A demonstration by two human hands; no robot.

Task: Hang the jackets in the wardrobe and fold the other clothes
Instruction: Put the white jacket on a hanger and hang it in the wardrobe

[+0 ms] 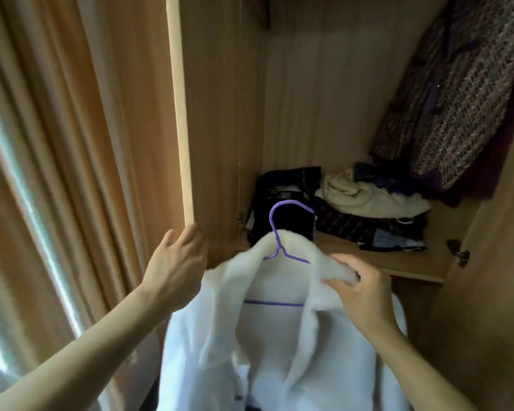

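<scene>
Before me, a wooden wardrobe (pixel 309 84) stood open, its pale door edge (pixel 180 114) running top to bottom left of centre, with beige curtains (pixel 42 173) further left. I saw a white fleecy jacket (pixel 267 351) filling the lower middle of the view, draped on a purple wire hanger (pixel 276 247) and held in front of the wardrobe opening, not yet hung inside. At the upper right hung a dark patterned knit garment (pixel 463 90), tilted across the corner. Below it, on the wardrobe shelf (pixel 413 262), lay a loose heap of clothes (pixel 368 209): dark pieces, a cream one on top, and something blue at the right. My right hand (pixel 365 292) grasped the jacket's collar on its right side, fingers curled into the fleece. My left hand (pixel 175 268) reached to the door edge, fingers relaxed and only lightly bent, the fingertips touching the wood and gripping nothing. The hanger's hook stood upright above the collar, between my two hands.
</scene>
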